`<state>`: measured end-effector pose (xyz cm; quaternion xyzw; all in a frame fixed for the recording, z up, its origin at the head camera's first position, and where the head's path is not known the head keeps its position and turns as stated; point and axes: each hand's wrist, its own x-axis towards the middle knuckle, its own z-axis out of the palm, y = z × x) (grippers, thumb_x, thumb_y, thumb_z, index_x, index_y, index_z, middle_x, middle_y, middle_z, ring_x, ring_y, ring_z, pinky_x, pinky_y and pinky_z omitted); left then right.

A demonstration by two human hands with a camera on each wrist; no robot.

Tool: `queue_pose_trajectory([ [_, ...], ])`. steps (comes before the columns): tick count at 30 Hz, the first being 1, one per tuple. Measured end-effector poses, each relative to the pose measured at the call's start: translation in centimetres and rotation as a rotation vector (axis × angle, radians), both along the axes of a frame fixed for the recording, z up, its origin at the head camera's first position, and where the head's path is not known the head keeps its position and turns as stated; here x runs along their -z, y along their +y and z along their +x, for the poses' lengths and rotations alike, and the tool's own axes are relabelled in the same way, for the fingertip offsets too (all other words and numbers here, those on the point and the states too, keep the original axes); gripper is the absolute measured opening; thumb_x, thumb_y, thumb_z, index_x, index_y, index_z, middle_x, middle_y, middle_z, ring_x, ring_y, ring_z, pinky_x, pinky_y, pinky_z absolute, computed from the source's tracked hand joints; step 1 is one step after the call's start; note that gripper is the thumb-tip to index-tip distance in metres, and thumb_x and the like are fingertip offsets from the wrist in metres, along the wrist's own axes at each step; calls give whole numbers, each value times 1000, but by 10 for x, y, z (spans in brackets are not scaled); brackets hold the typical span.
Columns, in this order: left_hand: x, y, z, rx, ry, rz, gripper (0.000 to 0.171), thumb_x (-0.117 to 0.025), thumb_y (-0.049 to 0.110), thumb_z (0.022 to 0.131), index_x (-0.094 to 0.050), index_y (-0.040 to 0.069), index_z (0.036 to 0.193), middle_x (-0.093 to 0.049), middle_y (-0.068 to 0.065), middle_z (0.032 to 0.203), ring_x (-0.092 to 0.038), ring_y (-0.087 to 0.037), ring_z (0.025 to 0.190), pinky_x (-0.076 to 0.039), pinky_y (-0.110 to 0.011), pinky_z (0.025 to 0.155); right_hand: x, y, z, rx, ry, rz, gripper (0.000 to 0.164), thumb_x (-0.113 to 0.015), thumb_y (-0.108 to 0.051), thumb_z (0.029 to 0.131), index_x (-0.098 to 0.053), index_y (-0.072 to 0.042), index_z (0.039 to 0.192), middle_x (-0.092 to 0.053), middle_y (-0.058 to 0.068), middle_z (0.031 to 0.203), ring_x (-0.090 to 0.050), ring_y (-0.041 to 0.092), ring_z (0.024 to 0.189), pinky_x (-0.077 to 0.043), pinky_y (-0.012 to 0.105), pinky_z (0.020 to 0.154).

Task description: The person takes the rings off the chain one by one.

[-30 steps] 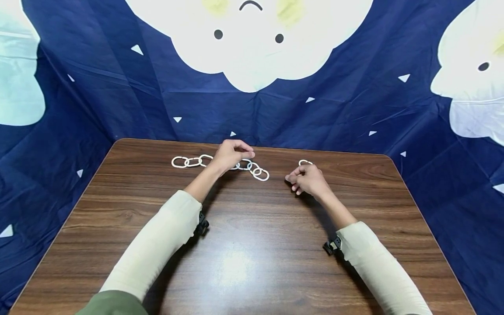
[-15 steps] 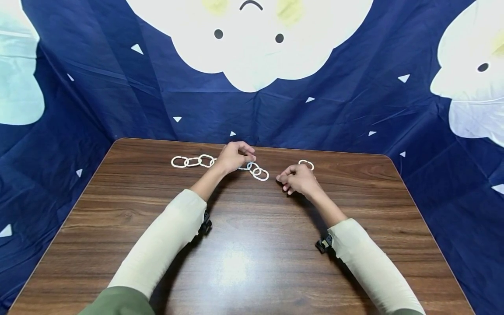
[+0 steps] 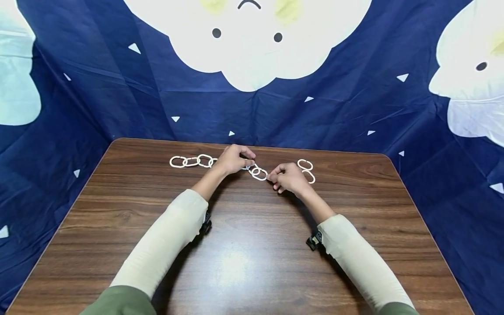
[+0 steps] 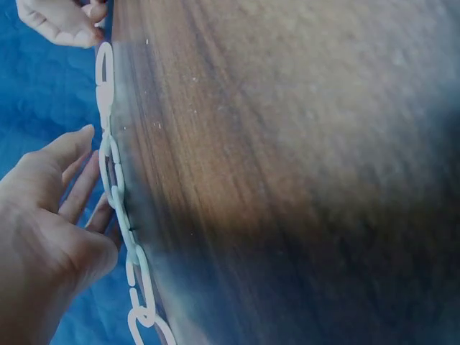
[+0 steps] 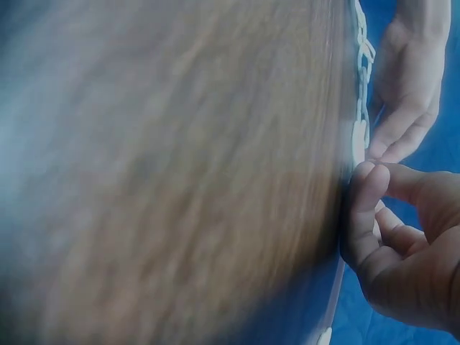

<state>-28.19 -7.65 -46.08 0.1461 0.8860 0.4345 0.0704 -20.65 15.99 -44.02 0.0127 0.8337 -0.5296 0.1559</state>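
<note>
The right hand [image 3: 286, 178] has slid leftward over the last second, up to the right end of the white chain [image 4: 117, 195], while the left hand [image 3: 233, 159] has edged a little rightward along it. Closest to the person, green fabric [image 3: 122, 302] shows at the bottom, then pale sleeves [image 3: 161, 243] run forward, with a small black camera [image 3: 314, 240] at each wrist. Beyond them spreads the brown wooden table [image 3: 98, 210]. Toward its far edge, the right hand's fingers are curled, thumb and forefinger tips together right at the end link — whether they pinch it, I cannot tell. The left hand arches over the chain, fingers loose, thumb and forefinger apart; I can't make out whether it touches. The chain lies across the wood, its oval links running out from under that hand on both sides. Beside the right hand rest a nearer loose link [image 3: 314, 178], partly hidden by it — uncovered by its move — and a farther loose link [image 3: 298, 164]. Behind everything hangs navy cloth [image 3: 197, 105] with a big white cloud [image 3: 252, 52]
</note>
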Motion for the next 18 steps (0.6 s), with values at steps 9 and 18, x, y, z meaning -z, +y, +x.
queue_pose_trajectory([
  [9, -4, 5, 6, 1, -9, -31, 24, -90, 11, 91, -87, 9, 114, -87, -8, 117, -73, -30, 130, -49, -46, 122, 16, -6, -18, -16, 54, 154, 25, -89, -28, 97, -78, -6, 102, -73, 2, 73, -69, 12, 60, -60, 28, 53],
  [18, 21, 4, -14, 31, 51, -91, 21, -89, 12, 88, -90, 16, 109, -88, -1, 116, -72, -25, 132, -51, -44, 119, 41, -10, -47, -8, 15, 313, 28, -91, -33, 95, -74, -14, 106, -77, 3, 78, -74, 19, 62, -59, 34, 54],
])
